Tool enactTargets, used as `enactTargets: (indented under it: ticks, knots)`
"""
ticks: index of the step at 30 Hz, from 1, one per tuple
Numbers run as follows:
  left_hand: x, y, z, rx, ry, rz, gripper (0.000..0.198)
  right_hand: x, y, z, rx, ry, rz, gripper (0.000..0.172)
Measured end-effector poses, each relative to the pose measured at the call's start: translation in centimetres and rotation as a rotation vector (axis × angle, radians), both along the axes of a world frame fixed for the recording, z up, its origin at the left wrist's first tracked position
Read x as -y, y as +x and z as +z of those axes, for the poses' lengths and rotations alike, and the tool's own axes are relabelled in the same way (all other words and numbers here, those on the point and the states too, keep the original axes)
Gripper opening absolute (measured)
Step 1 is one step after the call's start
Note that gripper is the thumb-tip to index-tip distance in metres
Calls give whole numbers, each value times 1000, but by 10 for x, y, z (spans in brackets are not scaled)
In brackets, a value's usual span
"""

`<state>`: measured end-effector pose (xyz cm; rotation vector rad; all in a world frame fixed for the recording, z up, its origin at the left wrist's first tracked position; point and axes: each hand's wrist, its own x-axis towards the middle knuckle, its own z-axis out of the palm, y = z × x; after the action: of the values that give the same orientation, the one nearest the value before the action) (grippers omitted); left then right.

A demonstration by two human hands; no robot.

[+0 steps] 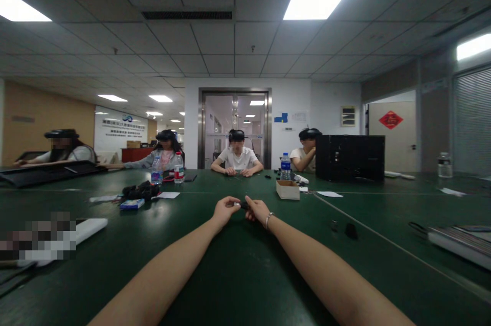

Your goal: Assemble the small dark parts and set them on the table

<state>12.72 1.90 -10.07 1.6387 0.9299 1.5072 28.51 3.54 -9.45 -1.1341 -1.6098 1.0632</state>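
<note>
Both my arms reach forward over the dark green table [230, 275], and my hands meet near its middle. Between my fingertips is a small black object [244, 205], too small and partly covered for me to tell its kind. My left hand [225, 211] pinches its left end, where a light spot shows. Fingers and thumb of my right hand [258, 211] are closed round its right end. A bracelet [268, 219] circles my right wrist.
A small open cardboard box [287, 190] and a blue-labelled bottle [285, 166] stand ahead to the right, near a large black case [350, 157]. A black bundle [141, 190] and two bottles are at left. A dark piece [351, 231] lies right. Several people sit across the table.
</note>
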Motion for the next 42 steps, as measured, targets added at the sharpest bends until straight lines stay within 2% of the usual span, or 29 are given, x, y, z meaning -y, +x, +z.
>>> enactTargets:
  ticks: [7, 13, 23, 35, 38, 42]
  knots:
    - [1, -2, -1, -15, -27, 6, 34, -2, -1, 0, 11, -21, 9, 46]
    - [1, -1, -2, -27, -148, -18, 44, -6, -1, -4, -6, -29, 20, 38]
    - [3, -1, 1, -48, -228, 17, 43, -3, -1, -2, -6, 2, 29, 32]
    - [0, -5, -4, -78, -147, 40, 42, 2, -4, -1, 1, 32, -4, 25]
    - [-5, -2, -4, -1, -217, 9, 41, 0, -5, -1, 10, 29, -18, 20]
    - [-14, 2, -3, 141, -400, 49, 31, -1, -5, -2, 13, 23, -45, 15]
